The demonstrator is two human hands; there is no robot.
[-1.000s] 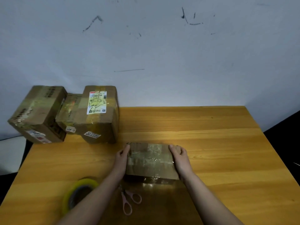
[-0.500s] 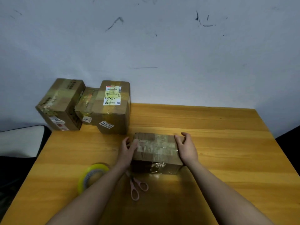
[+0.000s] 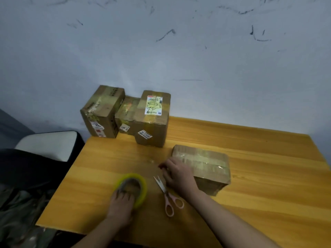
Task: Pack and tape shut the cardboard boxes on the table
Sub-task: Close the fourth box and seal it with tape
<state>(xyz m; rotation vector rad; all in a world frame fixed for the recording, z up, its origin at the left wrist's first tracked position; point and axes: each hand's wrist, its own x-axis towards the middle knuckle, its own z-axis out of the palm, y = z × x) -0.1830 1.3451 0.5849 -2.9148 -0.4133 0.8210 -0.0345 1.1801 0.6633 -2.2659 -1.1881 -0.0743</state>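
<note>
A flat cardboard box (image 3: pixel 207 162) with clear tape across its top lies on the wooden table (image 3: pixel 259 185), right of centre. My right hand (image 3: pixel 178 174) hovers just left of that box, above the blades of the pink-handled scissors (image 3: pixel 169 203); its fingers are loosely curled and nothing shows in them. A yellow-green roll of tape (image 3: pixel 142 181) lies flat near the table's front left. My left hand (image 3: pixel 121 205) rests on the roll's near side with its fingertips curled into the core.
Three taped cardboard boxes stand at the back left against the wall: a tall one (image 3: pixel 101 113), a low one (image 3: pixel 127 113) and one with a white label (image 3: pixel 154 120). A white-cushioned seat (image 3: pixel 48 144) sits beyond the table's left edge.
Both hands have left the sides of the flat box. My left hand went down to the tape roll and my right hand moved off the box to its left. The view swung left.
</note>
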